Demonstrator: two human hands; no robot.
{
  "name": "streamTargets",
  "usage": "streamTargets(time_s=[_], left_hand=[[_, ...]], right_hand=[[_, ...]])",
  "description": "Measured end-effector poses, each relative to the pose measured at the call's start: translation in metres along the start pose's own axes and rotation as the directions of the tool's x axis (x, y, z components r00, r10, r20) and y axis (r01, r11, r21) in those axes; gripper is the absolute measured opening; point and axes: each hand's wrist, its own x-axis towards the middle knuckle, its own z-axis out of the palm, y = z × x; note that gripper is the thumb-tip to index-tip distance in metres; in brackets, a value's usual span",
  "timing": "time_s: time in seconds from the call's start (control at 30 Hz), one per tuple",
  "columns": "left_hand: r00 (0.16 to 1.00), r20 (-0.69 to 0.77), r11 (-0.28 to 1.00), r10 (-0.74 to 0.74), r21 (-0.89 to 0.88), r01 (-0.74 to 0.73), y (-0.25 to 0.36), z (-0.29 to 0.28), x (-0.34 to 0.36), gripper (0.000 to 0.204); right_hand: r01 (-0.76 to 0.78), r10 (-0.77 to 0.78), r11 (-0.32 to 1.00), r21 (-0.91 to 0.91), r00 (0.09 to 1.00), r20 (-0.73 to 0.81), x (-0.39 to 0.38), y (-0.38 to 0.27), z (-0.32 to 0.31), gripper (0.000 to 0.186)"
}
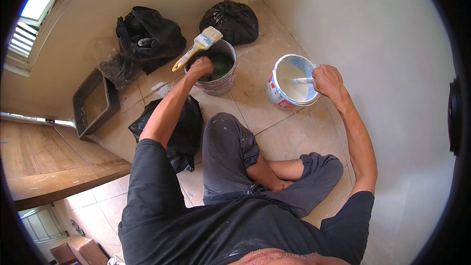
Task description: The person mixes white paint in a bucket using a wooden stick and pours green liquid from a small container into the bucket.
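Note:
My left hand (pixel 202 67) reaches over the near-left rim of a paint-stained bucket (pixel 216 88), its fingers curled down inside; what they hold, if anything, is hidden. Something dark green (pixel 222 66) shows in that bucket. Across its rim lies a wide paintbrush (pixel 200 46) with pale bristles and a yellow-tipped handle. To the right, my right hand (pixel 327 82) is closed round a paint-smeared stick (pixel 303 80), whose other end dips into creamy white paint (pixel 290 87). The paint is in a white bucket (pixel 279 102) with blue smears round its inner wall.
Black plastic bags (pixel 152 34) sit along the far wall, another tied one (pixel 229 22) behind the bucket. One more black bag (pixel 186 132) lies under my left forearm. A grey rectangular tray (pixel 114 99) leans at the left, near a wooden door (pixel 59 162). A pale wall (pixel 382 44) rises at right.

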Motion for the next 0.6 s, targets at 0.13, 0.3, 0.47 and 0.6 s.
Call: streamTargets(time_s=[0.13,0.3,0.47,0.6], left_hand=[[0.998,-0.046,0.992,-0.031,-0.120,0.025,0.009,-0.008,-0.016,0.034],[0.995,-0.099,0.989,-0.024,-0.149,0.009,0.010,-0.007,-0.026,0.038],[0.998,-0.055,0.993,-0.008,-0.119,0.002,0.012,-0.008,-0.023,0.044],[0.987,-0.157,0.994,0.013,-0.106,-0.030,0.016,0.000,-0.018,0.045]], right_hand=[[0.007,-0.006,1.000,0.018,0.998,-0.060,-0.002,0.000,0.000,0.006],[-0.071,0.072,0.997,-0.018,0.997,0.037,0.006,-0.006,-0.004,0.007],[-0.038,0.038,0.998,-0.043,0.999,-0.002,0.005,-0.006,-0.005,0.005],[-0.036,0.037,0.998,-0.044,0.999,0.029,0.006,-0.006,-0.005,0.006]])
